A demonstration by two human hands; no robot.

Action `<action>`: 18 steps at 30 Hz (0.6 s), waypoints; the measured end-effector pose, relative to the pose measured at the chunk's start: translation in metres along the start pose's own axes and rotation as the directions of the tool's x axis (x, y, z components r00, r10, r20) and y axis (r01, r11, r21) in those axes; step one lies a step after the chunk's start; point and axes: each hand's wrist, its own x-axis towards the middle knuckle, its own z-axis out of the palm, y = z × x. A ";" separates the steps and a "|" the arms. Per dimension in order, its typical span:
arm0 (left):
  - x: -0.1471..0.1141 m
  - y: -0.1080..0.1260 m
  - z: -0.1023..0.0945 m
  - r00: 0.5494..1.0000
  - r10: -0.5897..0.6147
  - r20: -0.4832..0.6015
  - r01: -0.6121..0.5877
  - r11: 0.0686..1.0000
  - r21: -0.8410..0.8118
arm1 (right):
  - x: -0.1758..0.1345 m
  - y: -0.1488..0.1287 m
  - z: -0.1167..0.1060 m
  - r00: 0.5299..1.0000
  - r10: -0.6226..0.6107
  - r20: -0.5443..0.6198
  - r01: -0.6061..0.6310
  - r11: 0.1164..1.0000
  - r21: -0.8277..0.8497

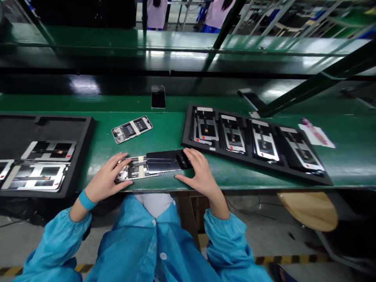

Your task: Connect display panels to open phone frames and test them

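Observation:
An opened phone housing (129,171) with a strip of cream tape across its inside lies near the table's front edge. My left hand (107,176) grips its left end, thumb along the near side and fingers on the far side. Over the housing's right part sits a dark phone screen (164,161), slightly askew and reaching past the housing's right end. My right hand (200,172) holds that screen by its right end, fingers at the far corner and thumb at the near side. A second opened phone housing (132,129), also taped, lies just behind.
A black foam tray (273,166) with stacked phone screens stands to the right, and another foam tray (85,145) holds screens at left. A dark phone (158,97) lies farther back. A green post (317,80) slants down at right. A wooden stool (310,211) stands below.

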 end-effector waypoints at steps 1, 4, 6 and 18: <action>-0.006 -0.002 -0.001 1.000 -0.010 -0.009 0.010 1.000 0.001 | 0.000 0.000 0.000 1.000 -0.004 -0.003 0.004 1.000 -0.002; -0.022 -0.005 -0.004 1.000 -0.012 -0.013 0.012 1.000 0.025 | 0.000 0.001 0.001 1.000 -0.011 -0.014 0.011 1.000 -0.001; -0.026 -0.006 -0.005 1.000 0.006 -0.001 -0.006 0.998 0.060 | 0.001 0.002 0.002 1.000 -0.010 -0.019 0.010 1.000 0.001; -0.016 0.000 -0.007 0.998 -0.023 0.051 0.008 0.962 0.274 | 0.000 0.002 0.003 1.000 0.001 -0.017 -0.001 1.000 -0.006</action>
